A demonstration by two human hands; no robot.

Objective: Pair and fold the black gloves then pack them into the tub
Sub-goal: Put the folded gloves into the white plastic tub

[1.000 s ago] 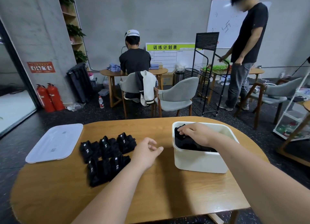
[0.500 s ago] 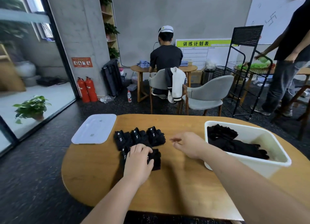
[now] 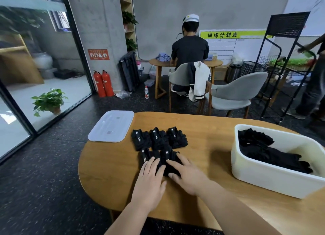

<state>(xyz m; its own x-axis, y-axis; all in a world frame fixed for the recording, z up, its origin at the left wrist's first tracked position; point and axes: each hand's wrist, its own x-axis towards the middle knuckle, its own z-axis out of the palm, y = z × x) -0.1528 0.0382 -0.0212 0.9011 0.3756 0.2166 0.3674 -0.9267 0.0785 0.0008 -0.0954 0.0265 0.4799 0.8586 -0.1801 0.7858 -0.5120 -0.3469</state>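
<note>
Folded black glove bundles (image 3: 159, 139) lie in rows beside the part-filled white tub (image 3: 274, 180).

black gloves (image 3: 159, 138) (white labels), white tub (image 3: 274, 178), tan table (image 3: 109, 168).

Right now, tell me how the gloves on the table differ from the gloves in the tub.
The gloves on the table sit as separate folded bundles in rows; the gloves in the tub lie heaped together. The gloves on the table show white labels; the gloves in the tub show none. All are black.

Beyond the table (image 3: 112, 164) stand a grey chair (image 3: 235, 92), red extinguishers (image 3: 103, 83) and a plant (image 3: 49, 101).
</note>
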